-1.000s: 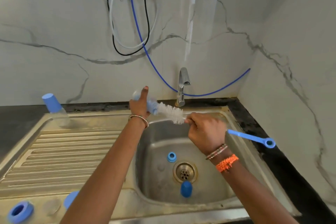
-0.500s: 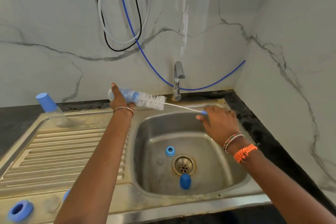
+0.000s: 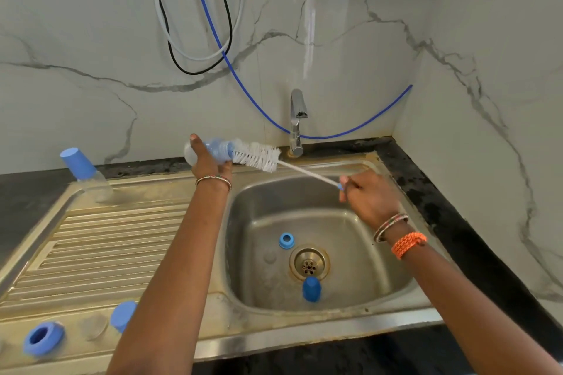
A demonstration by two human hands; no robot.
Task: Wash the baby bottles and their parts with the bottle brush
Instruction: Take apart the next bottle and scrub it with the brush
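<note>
Gripping the clear baby bottle (image 3: 210, 151) sideways above the sink's (image 3: 396, 310) back rim, the left hand (image 3: 210, 166) is wrapped around it; the bottle brush (image 3: 257, 157), bristles mostly outside the neck, is pinched at its wire stem by the right hand (image 3: 370, 199). Light, wet-slippery plastic is best clasped mid-body.

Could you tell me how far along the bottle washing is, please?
Possibly done: a capped bottle stands on the drainboard. In hand: left hand holds a bottle, right hand holds the brush. Left: ring and cap in the basin.
</note>
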